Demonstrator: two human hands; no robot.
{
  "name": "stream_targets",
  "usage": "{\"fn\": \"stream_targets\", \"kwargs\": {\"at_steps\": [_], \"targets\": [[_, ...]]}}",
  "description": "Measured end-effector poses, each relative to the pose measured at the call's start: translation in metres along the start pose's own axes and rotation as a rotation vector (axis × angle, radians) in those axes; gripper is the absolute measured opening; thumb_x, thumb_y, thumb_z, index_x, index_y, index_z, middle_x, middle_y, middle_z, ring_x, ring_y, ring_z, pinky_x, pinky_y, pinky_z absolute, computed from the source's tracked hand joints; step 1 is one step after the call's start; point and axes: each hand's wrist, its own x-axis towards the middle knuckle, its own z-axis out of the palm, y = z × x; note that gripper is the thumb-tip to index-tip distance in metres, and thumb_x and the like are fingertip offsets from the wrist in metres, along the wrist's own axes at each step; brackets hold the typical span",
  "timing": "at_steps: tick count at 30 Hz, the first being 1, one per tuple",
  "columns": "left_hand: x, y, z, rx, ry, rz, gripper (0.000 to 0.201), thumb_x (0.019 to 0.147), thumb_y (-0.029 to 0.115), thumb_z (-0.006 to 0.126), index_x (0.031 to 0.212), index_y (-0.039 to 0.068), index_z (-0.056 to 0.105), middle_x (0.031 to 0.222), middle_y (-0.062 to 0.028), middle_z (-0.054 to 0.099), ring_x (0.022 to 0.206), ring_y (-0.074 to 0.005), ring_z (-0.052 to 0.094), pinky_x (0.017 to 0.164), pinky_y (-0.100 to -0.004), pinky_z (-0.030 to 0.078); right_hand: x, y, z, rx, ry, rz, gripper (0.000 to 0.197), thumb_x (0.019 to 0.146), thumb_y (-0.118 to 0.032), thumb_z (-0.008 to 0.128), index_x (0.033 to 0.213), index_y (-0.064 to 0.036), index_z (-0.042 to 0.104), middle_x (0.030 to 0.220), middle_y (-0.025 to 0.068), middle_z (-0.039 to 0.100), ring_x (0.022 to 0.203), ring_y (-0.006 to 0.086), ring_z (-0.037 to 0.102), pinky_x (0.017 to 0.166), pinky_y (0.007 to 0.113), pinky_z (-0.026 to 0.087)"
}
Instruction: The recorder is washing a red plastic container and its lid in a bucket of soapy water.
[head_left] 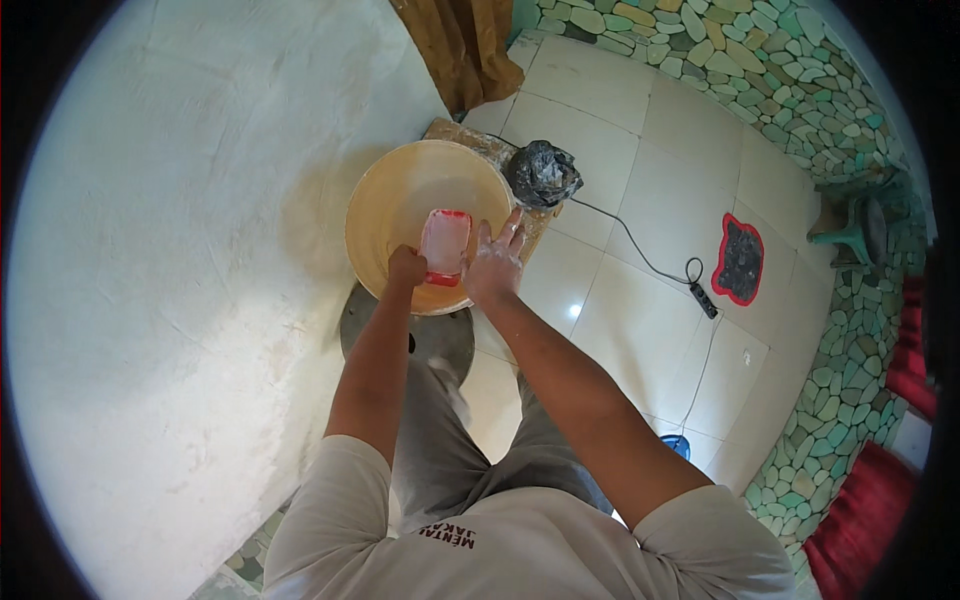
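My left hand (pixel 405 268) is closed round the edge of a red rectangular plastic container (pixel 446 246), whose inside looks whitish. The container is over the mouth of a large cream-coloured bucket (pixel 375 215); what lies deeper in the bucket is hard to make out. At the container's right side is my right hand (pixel 493 265), fingers spread and smeared with white. Whether its thumb touches the container I cannot tell.
Beside the bucket a black plastic bag (pixel 545 173) rests on a stained board (pixel 545 222). A round grey stool (pixel 435 345) is just below the bucket. A power strip (pixel 704 299) with a cord and a red-edged mat (pixel 740 260) lie on the tiles. A pale wall (pixel 200 280) rises at left.
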Motion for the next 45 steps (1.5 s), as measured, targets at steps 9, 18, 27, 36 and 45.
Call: {"fn": "stream_targets", "kwargs": {"at_steps": [9, 18, 27, 36, 45], "targets": [[-0.01, 0.006, 0.0, 0.021, 0.202, 0.121, 0.027, 0.07, 0.006, 0.059, 0.096, -0.002, 0.06, 0.096, -0.0252, 0.066, 0.097, -0.0387, 0.064, 0.085, -0.0426, 0.05, -0.005, -0.002, 0.001, -0.006, 0.073, -0.038, 0.059, 0.082, -0.029, 0.065, 0.131, -0.0051, 0.043, 0.149, 0.0334, 0.003, 0.132, 0.0523, 0.025, 0.095, 0.047, 0.048], [-0.019, 0.015, 0.0, -0.045, 0.266, 0.042, 0.029, 0.069, 0.005, 0.059, 0.098, 0.001, 0.059, 0.097, -0.0239, 0.066, 0.095, -0.0387, 0.063, 0.084, -0.0432, 0.05, -0.005, -0.007, -0.005, -0.073, 0.015, -0.043, 0.061, 0.081, -0.03, 0.067, 0.13, -0.0045, 0.043, 0.147, 0.0365, 0.001, 0.133, 0.0518, 0.024, 0.095, 0.047, 0.047], [-0.033, 0.02, -0.006, -0.229, 0.245, 0.039, 0.032, 0.074, 0.002, 0.06, 0.106, -0.001, 0.056, 0.102, -0.0274, 0.062, 0.1, -0.0429, 0.06, 0.087, -0.0465, 0.049, -0.004, -0.014, -0.006, -0.135, -0.011, -0.085, 0.065, 0.079, -0.032, 0.07, 0.131, -0.0054, 0.041, 0.145, 0.0395, 0.001, 0.13, 0.0524, 0.028, 0.099, 0.049, 0.042], [-0.045, 0.028, -0.01, -0.354, 0.176, -0.227, 0.03, 0.082, 0.009, 0.059, 0.111, 0.004, 0.056, 0.113, -0.0218, 0.056, 0.104, -0.0391, 0.06, 0.089, -0.0432, 0.05, 0.005, -0.015, -0.008, -0.182, -0.16, -0.082, 0.076, 0.077, -0.036, 0.073, 0.136, -0.0067, 0.036, 0.142, 0.0441, -0.002, 0.128, 0.0562, 0.03, 0.103, 0.05, 0.036], [-0.044, 0.039, 0.032, -0.741, 0.371, -0.634, 0.029, 0.077, 0.009, 0.06, 0.106, 0.005, 0.06, 0.111, -0.0212, 0.06, 0.103, -0.0373, 0.061, 0.089, -0.0421, 0.05, 0.046, 0.007, -0.069, 0.007, -0.883, -0.213, 0.101, 0.078, -0.051, 0.071, 0.147, 0.0004, 0.019, 0.145, 0.0394, -0.014, 0.14, 0.0448, -0.003, 0.113, 0.043, 0.015]]}}
